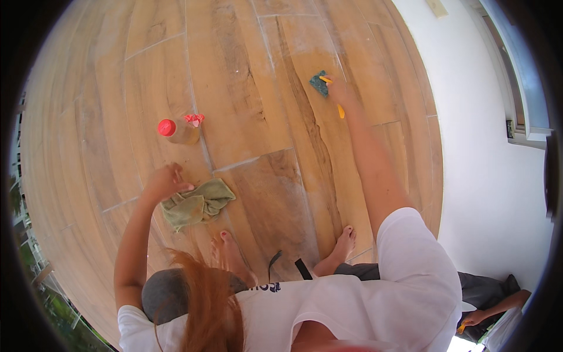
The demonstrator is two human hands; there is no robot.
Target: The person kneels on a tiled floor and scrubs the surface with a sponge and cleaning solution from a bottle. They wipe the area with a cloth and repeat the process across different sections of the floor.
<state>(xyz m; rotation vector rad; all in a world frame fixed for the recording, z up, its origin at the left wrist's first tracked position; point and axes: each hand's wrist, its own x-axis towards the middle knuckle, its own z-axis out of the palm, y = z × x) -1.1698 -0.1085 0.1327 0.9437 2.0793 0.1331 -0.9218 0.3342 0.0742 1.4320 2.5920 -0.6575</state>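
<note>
My right hand (337,91), arm stretched far forward, is closed round a slim yellow handle (341,111) whose other end shows past the fingers. That end lies on a dark green scouring pad (318,84) on the wood-look floor; the tool's kind is hidden by my hand. My left hand (166,183) is open with loosely bent fingers and holds nothing. It is beside the upper left edge of a crumpled olive-green cloth (199,203); I cannot tell whether they touch. Beyond it are a jar with a red lid (167,127) and a crumpled red-and-white wrapper (194,119).
The plank-patterned floor (270,193) has whitish streaks along its joints. A white wall (475,146) with a window frame rises at right. My bare feet (340,249) are planted near the cloth. At lower right another person's hand (474,318) holds something yellow.
</note>
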